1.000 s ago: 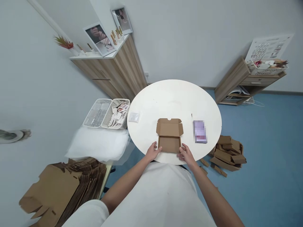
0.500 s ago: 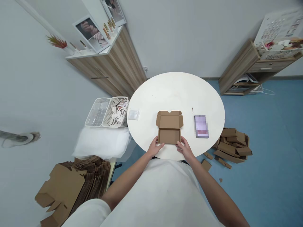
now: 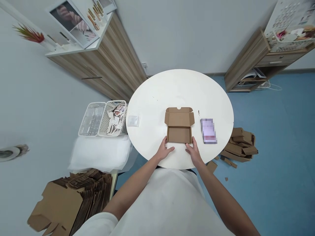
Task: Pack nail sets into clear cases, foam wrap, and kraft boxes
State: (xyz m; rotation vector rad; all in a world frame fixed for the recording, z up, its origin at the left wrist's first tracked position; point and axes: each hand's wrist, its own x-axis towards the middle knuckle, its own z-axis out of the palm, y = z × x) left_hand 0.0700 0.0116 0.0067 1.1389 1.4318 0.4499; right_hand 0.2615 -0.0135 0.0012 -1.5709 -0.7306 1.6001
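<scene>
An open brown cardboard box lies on the white oval table, its lid folded back and its tray showing no contents. My left hand holds the near left corner, fingers along the side and thumb stretched out in front. At the near right corner, my right hand grips the box with its fingers on the side and its thumb by the front edge. Together they hold it between them. Right of the box lies a pixelated phone-like object. A small clear plastic packet rests at the table's left edge.
Left of the table are a white basket of cards, a clear-looking bin, translucent sheets and stacked flat cardboard. Folded boxes are piled on the floor at right. Wooden cabinets stand behind.
The box has slid forward and slightly right over the table, with both my hands moving along with it. The camera view has shifted a little.
</scene>
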